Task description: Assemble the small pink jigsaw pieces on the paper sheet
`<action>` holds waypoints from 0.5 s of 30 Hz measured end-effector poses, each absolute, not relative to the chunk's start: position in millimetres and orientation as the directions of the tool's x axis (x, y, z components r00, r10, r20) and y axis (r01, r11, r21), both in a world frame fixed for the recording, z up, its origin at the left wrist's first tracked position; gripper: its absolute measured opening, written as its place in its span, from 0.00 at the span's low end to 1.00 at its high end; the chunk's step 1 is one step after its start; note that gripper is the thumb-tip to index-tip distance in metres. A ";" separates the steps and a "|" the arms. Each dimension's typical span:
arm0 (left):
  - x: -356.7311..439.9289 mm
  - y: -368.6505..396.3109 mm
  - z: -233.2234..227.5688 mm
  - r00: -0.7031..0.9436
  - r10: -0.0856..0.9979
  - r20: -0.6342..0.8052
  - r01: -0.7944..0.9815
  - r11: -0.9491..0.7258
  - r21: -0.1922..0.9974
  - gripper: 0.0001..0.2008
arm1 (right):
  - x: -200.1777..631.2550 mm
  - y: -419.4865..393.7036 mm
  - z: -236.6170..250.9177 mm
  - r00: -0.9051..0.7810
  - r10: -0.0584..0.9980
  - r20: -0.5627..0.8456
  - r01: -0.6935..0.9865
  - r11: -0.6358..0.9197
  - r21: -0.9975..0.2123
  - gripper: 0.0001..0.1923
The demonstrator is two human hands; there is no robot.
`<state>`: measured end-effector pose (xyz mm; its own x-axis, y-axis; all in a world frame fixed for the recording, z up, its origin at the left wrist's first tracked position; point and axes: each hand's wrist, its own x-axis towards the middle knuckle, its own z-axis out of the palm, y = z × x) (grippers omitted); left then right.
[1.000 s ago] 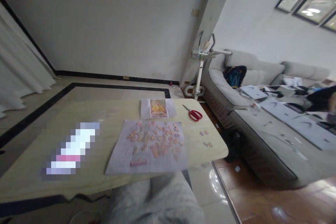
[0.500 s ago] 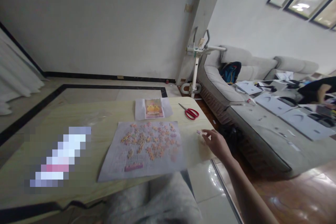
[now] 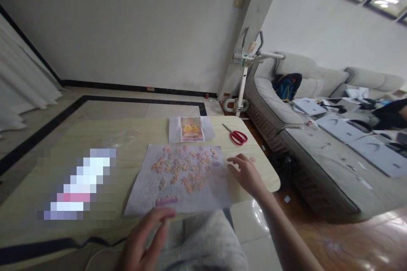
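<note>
Small pink and yellow puzzle pieces [image 3: 182,165] lie scattered over a white sheet [image 3: 140,197] on the table. A joined strip of pink pieces [image 3: 167,200] rests near the sheet's front edge. My right hand [image 3: 246,173] hovers by the sheet's right edge, fingers stretched out and apart, holding nothing I can see. Just beyond it a lone puzzle piece [image 3: 252,159] sits on the bare tabletop. My left hand [image 3: 144,239] is low in front of the table edge, close to the strip, with thumb and fingers apart. Behind the sheet lies a picture of yellow chicks [image 3: 191,129] on white paper.
Red-handled scissors [image 3: 238,137] lie at the table's [image 3: 79,135] back right. A blurred-out bright object [image 3: 82,182] is at the left, beside clear plastic [image 3: 119,139]. To the right stands a grey sofa [image 3: 318,169] with white boxes and another person's arm.
My right hand has moved left toward the sheet, and a puzzle piece now lies apart from it on the table. My left hand has come into view at the bottom. The view has shifted slightly.
</note>
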<state>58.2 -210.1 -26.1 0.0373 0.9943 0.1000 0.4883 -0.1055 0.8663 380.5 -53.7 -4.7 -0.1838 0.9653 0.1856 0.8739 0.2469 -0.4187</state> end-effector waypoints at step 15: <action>26.2 -153.3 -45.2 0.056 0.833 0.550 0.825 -0.349 0.445 0.09 | 353.8 -46.8 -22.7 -0.232 0.965 0.121 0.821 0.261 -0.507 0.13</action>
